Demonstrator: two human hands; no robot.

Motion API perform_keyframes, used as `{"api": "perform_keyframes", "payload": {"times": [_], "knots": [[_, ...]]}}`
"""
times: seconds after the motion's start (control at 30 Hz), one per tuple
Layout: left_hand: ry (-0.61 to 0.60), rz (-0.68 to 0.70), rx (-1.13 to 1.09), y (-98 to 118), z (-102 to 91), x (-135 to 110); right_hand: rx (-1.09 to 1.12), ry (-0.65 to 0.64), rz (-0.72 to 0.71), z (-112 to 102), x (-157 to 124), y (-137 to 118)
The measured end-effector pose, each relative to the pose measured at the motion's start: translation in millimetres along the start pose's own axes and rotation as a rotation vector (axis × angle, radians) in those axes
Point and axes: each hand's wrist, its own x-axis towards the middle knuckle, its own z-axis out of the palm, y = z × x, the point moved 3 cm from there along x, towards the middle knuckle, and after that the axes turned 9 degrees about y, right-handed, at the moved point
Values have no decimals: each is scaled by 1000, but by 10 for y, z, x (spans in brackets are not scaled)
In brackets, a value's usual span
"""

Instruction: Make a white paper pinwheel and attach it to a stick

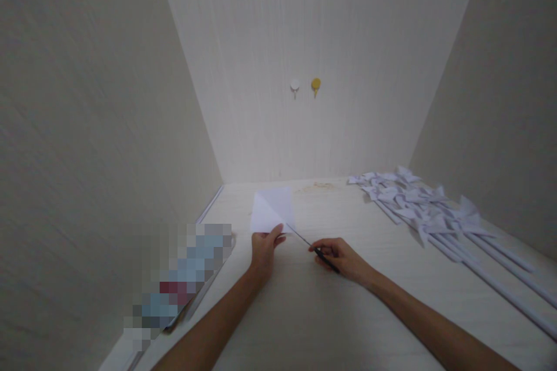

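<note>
My left hand (263, 250) pinches the near edge of a white square sheet of paper (273, 208) and holds it up over the pale wooden tabletop (304, 313). My right hand (342, 258) is closed on a pair of dark-handled scissors (314, 249). Their thin blades point up and left and reach the paper's near right corner, close to my left fingers.
A pile of white paper pinwheels on long white sticks (435, 214) lies along the right side. A blurred-out flat object (183, 275) lies at the left edge. Walls close in on three sides; two small hooks, white (295, 87) and yellow (315, 86), hang on the back wall.
</note>
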Motion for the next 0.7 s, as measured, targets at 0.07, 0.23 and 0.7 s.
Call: {"api": "perform_keyframes", "payload": {"times": [0.07,0.23,0.7], "knots": [[3,-8,-4,-2,1,3,7,-13,-6,3,2,8],[-3,-14,-17,-20,-1,30,8,-17,-29,1,10,18],[-18,-3,10,-19,-1,19,61,-1,4,14,28,29]]}}
